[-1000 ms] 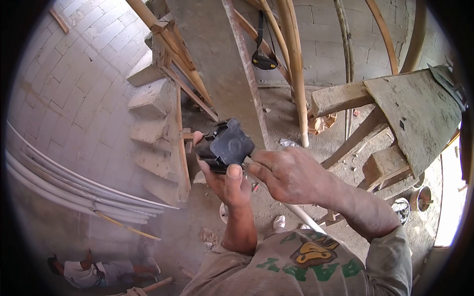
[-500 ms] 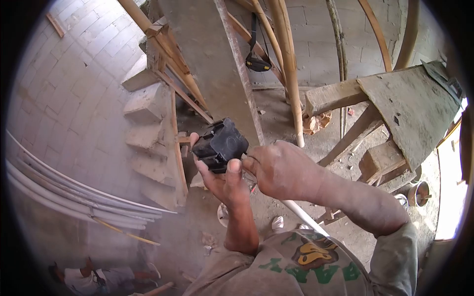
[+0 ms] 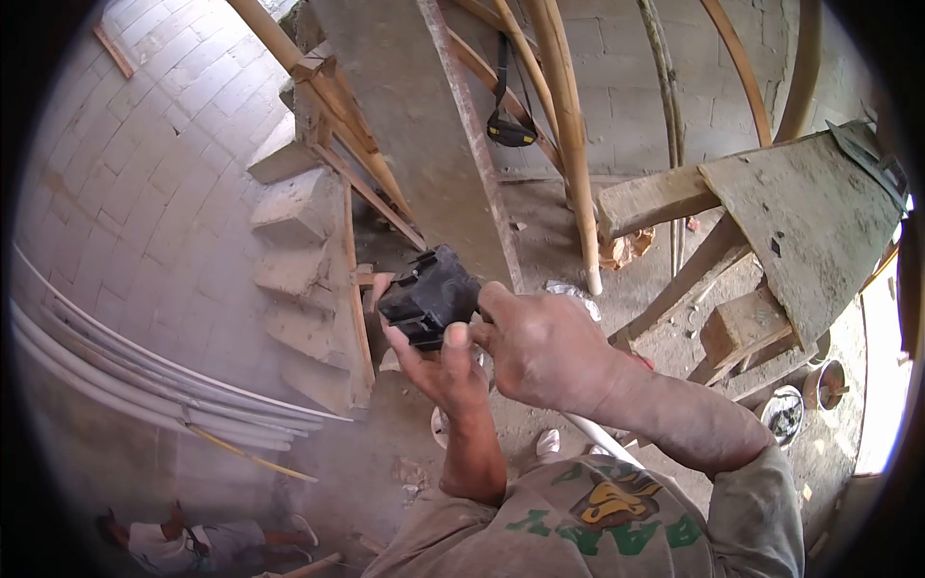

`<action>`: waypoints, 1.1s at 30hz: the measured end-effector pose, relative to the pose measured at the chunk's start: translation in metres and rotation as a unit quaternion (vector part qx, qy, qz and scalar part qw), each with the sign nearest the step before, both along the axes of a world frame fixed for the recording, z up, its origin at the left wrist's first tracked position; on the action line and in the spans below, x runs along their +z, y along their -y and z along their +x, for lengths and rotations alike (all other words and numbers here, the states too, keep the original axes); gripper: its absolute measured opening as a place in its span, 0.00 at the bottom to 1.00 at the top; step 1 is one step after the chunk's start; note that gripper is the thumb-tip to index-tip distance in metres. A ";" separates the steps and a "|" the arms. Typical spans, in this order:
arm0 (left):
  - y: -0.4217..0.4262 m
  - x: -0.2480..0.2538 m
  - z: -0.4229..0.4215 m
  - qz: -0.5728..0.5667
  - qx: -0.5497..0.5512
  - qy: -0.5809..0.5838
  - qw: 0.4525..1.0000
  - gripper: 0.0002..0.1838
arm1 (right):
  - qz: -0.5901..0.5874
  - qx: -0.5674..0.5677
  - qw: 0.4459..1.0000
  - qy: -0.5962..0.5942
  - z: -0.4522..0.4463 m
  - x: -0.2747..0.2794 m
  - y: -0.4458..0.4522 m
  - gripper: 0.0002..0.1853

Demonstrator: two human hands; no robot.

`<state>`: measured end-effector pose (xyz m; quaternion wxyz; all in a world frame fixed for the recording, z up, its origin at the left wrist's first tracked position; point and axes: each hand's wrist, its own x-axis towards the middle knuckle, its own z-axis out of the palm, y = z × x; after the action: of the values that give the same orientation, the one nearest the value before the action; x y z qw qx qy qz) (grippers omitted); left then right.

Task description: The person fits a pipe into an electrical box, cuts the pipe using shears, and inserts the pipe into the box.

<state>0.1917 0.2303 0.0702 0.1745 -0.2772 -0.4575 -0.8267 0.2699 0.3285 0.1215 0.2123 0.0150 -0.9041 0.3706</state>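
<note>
A: Stage? Quick.

B: Looks mid-handling, as a judgement. Already done: black box point(image 3: 434, 294) picked up, clear of the floor point(image 3: 390, 438), steadied in left hand point(image 3: 453, 378). Left over: unclear. Can't call anything finished, with the contact at the box's right edge mostly hidden by right hand point(image 3: 554, 352).

A: Left grip?

B: Closed around the box. Pressing with thumb point(image 3: 456, 335) at the near edge, wrapping fingers point(image 3: 382, 285) round the opposite side. Tilted in the grip, above the palm, not flat.

A: Right grip?

B: Bent in tight at the box's right edge, knuckles up. Pinching something small or just pushing? Can't tell. Too covered.

A: Box relative to both?

B: Inside the left grip, just left of the right fingertips. Not between two palms.

A: Surroundings, fast.

B: Left of the grip, concrete steps point(image 3: 291, 217). Ahead and to the right, wooden pole point(image 3: 570, 116). Under the right forearm, white pipe point(image 3: 599, 438). Farther right, bucket point(image 3: 782, 414). Low and far left, another person point(image 3: 202, 544), well apart from the grip. Logged.
</note>
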 end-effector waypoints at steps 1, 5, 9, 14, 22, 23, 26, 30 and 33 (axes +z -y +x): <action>-0.002 0.000 0.001 0.015 0.001 0.005 1.000 0.48 | 0.009 -0.003 1.000 -0.023 0.001 -0.003 0.000 0.14; 0.000 -0.002 0.001 -0.042 0.023 0.008 0.999 0.48 | 0.029 -0.010 0.994 -0.104 -0.001 -0.023 -0.001 0.13; -0.002 0.000 0.001 -0.069 0.039 -0.011 0.997 0.47 | 0.021 -0.022 0.980 -0.194 -0.005 -0.032 -0.003 0.11; 0.001 0.001 0.001 -0.072 0.044 -0.026 0.996 0.47 | 0.077 -0.066 0.972 -0.213 0.002 -0.037 -0.009 0.16; 0.001 0.002 0.002 -0.072 0.030 -0.025 0.997 0.47 | 0.044 -0.003 0.996 -0.080 0.018 -0.039 -0.029 0.22; 0.002 0.003 0.004 -0.062 0.019 -0.009 0.998 0.48 | 0.037 0.009 0.996 -0.075 0.014 -0.043 -0.031 0.23; 0.003 0.007 0.004 -0.033 -0.003 0.017 0.999 0.50 | 0.013 0.051 0.995 -0.088 0.005 -0.045 -0.034 0.22; 0.007 0.003 0.004 -0.066 0.014 0.005 0.998 0.48 | 0.006 0.090 0.993 -0.080 -0.005 -0.047 -0.036 0.26; 0.004 0.006 0.002 -0.037 0.013 0.014 0.999 0.49 | -0.027 0.112 0.990 -0.079 -0.008 -0.044 -0.035 0.26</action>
<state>0.1940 0.2259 0.0759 0.1686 -0.2654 -0.4937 -0.8108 0.2619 0.3631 0.0772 0.2408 0.1400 -0.8666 0.4140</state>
